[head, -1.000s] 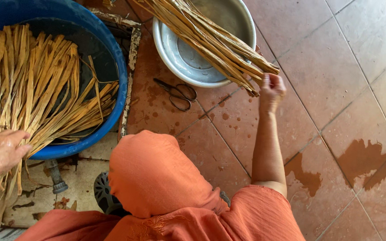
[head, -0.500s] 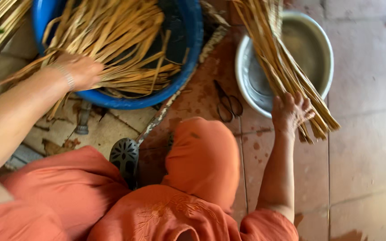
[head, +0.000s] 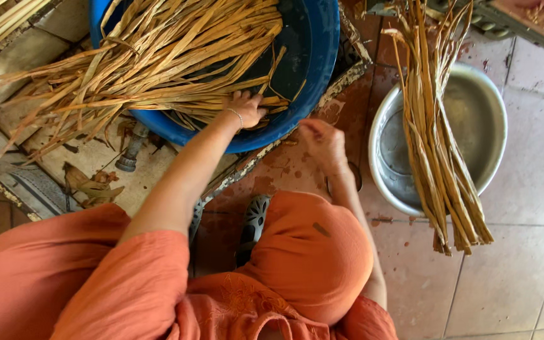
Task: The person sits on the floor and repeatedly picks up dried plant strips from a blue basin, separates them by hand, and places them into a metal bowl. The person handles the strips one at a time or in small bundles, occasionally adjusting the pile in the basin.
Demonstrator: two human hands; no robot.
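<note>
Blue tub (head: 322,69) sits upper left on the tiled floor (head: 536,189), full of tan dried strips (head: 158,56) that spill over its left rim; metal basin (head: 486,113) stands just right of the tub, a bundle of strips (head: 439,151) laid across it, ends overhanging the near rim; my orange-clad knee (head: 310,252) is raised between them; my left hand (head: 245,108) rests on the strips inside the tub, fingers curled over a few, how tightly I cannot tell; my right hand (head: 323,141) hangs loosely curled and empty over wet tiles between tub and basin.
</note>
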